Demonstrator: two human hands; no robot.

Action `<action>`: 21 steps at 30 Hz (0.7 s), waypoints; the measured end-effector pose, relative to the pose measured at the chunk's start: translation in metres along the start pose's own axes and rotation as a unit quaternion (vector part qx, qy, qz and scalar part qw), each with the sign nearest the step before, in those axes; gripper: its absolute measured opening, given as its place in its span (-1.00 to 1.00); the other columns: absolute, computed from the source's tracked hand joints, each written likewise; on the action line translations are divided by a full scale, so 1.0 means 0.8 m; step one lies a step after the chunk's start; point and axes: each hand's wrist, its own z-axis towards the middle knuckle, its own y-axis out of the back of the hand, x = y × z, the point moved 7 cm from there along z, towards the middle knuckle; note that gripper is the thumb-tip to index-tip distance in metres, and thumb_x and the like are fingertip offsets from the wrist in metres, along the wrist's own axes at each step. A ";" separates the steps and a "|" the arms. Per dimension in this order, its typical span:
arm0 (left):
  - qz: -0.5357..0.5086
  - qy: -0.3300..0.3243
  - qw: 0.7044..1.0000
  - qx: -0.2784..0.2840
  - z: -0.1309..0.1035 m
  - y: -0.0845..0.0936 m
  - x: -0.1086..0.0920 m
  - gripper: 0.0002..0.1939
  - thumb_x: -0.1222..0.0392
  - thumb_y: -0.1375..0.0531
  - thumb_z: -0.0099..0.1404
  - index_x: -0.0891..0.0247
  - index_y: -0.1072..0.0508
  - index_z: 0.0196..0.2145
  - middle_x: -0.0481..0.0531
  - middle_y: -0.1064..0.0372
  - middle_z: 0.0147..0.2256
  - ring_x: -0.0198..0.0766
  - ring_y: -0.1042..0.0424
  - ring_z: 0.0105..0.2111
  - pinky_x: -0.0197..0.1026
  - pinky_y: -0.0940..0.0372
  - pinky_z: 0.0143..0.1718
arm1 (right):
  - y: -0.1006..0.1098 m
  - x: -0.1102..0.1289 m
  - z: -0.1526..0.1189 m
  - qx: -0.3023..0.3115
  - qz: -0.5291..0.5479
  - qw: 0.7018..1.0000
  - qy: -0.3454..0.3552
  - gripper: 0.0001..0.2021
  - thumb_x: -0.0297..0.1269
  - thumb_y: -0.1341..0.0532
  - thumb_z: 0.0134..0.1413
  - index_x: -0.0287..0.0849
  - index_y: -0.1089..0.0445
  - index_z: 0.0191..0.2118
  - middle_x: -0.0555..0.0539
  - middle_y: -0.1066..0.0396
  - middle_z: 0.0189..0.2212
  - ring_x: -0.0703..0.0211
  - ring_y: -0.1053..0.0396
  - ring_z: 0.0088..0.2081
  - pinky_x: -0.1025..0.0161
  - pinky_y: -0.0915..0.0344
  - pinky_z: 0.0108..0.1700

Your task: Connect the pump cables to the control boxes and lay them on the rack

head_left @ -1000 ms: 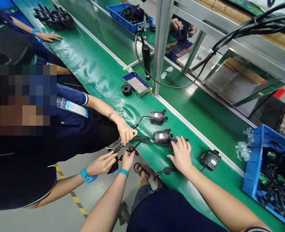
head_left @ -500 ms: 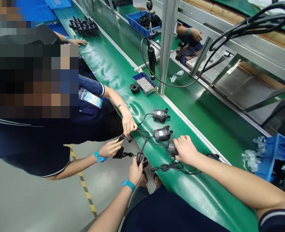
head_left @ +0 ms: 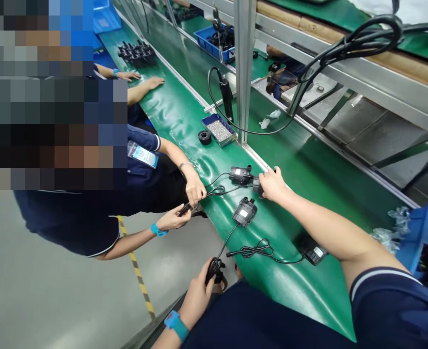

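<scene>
Bench (head_left: 290, 286): green, glossy under light
Floor (head_left: 61, 300): grey, left of the bench
Tape (head_left: 142, 283): striped yellow-black, on that floor
Metal post (head_left: 243, 72): at the bench's far edge

The ribbed black pump (head_left: 257, 185) I gripped was mostly hidden at the far side of the green bench (head_left: 290, 286). I held a bunched black cable (head_left: 214, 269) off the near edge, its strand rising to a label-up pump (head_left: 245, 212) on the bench.

Factory assembly line — long green workbench (head_left: 301, 286), metal frame (head_left: 243, 72), blue bins (head_left: 422, 232)
</scene>
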 end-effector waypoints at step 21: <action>-0.130 -0.031 0.989 0.066 -0.041 0.012 -0.147 -0.56 0.24 -0.22 0.09 0.22 -0.38 -0.03 -0.06 -0.39 -0.39 -0.25 -0.37 -0.43 -0.25 -0.31 -0.35 | -0.055 0.135 -0.088 -0.113 0.045 0.932 0.342 -0.44 -0.38 -0.18 -0.09 0.04 -0.36 0.12 -0.32 -0.44 0.03 -0.24 -0.33 0.12 -0.27 -0.09 0.18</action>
